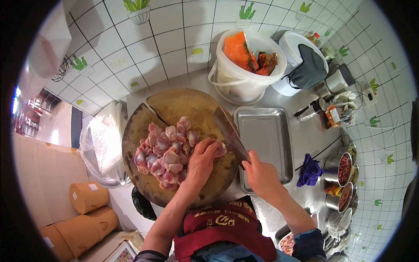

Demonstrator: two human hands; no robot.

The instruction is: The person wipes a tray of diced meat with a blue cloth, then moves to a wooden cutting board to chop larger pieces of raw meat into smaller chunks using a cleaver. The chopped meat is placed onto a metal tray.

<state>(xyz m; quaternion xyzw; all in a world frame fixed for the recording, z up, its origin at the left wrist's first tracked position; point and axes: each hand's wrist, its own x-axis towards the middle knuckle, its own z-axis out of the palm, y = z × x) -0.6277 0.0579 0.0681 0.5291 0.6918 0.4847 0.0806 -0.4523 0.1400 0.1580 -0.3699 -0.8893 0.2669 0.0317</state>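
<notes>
A round wooden chopping block point(199, 104) with a split at its upper left lies before me. On its left half sits a heap of raw gizzards point(163, 147), pink with bluish patches. My left hand point(201, 163) rests at the heap's right side, its fingers closed on one gizzard point(220, 150). Just to the right, my right hand point(262, 177) grips the handle of a cleaver point(230, 134). The broad blade points up and left over the block's right part, apart from the held gizzard. Part of the handle is hidden in my fist.
Right of the block lies a rectangular steel tray point(262, 131). Behind stand a white bucket point(239, 78) with orange pumpkin pieces point(237, 49) and a lidded bucket point(284, 82). A purple cloth point(309, 171) and steel pots point(334, 170) line the right. A plastic bag point(101, 147) stands left.
</notes>
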